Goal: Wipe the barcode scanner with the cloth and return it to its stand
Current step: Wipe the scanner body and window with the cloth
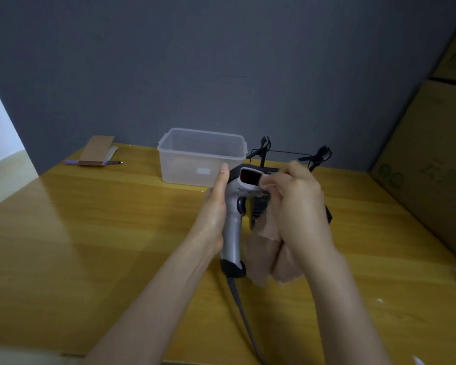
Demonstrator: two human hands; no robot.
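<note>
A grey barcode scanner (233, 227) with a black base and a dark red window is held above the wooden table, window facing me. My left hand (215, 206) grips its handle from the left. My right hand (298, 204) holds a beige cloth (263, 256) and presses a fold of it against the right edge of the scanner's window; the rest of the cloth hangs down below the hand. The scanner's grey cable (244, 312) runs down toward me. A black stand (328, 216) sits behind my right hand, mostly hidden.
A clear plastic box (203, 154) stands behind the scanner. A black wire rack with clips (287, 152) is to its right. Cardboard strip and pen (95, 154) lie far left. Cardboard boxes (432, 154) wall the right side.
</note>
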